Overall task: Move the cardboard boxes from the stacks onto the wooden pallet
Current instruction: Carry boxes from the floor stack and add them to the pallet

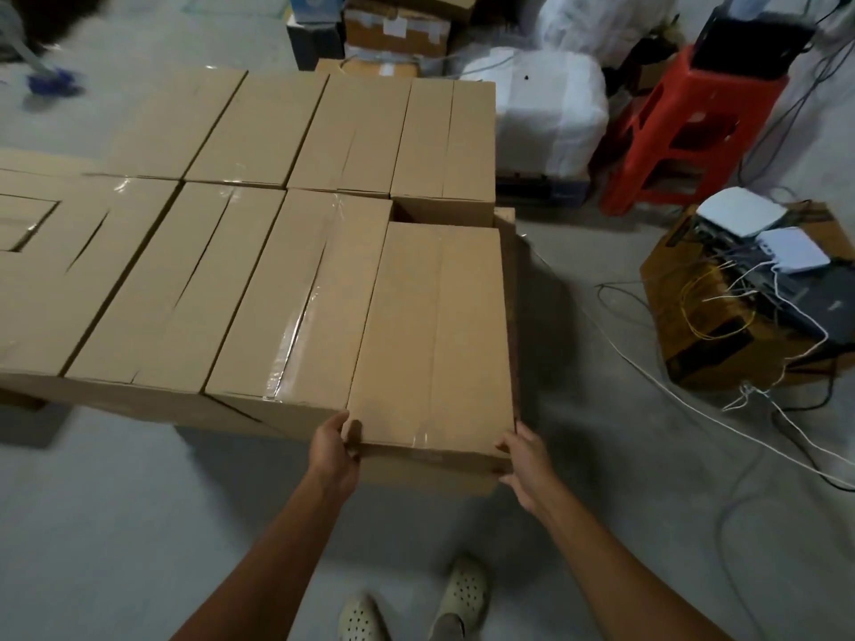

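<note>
The left hand grips the near left corner of a long brown rectangular cardboard box. Its thumb lies on the top face, and its fingers curl down round the side, out of sight. The right hand grips the near right corner of the same box, with the thumb at the top edge and the fingers wrapped round the corner onto the lower side.

The box stretches away from the fingertips, its taped centre seam running lengthwise. Its near end juts towards the person, past the front edge of the neighbouring boxes. Just left of the left thumb, the box touches a brown cardboard carton sealed with glossy clear tape. This carton is part of a front row of brown cartons running further left. Beyond the far end of the held box is a small dark gap, then a back row of brown cartons. What the cartons stand on cannot be told.

To the right of the right-hand fingers, on the grey concrete floor, white and grey cables trail to a brown printed cardboard box carrying white network devices. Further off on that side are a red plastic stool and bulging white sacks. Below the hands, nearer the person, a pair of beige perforated clogs stands on the floor.
</note>
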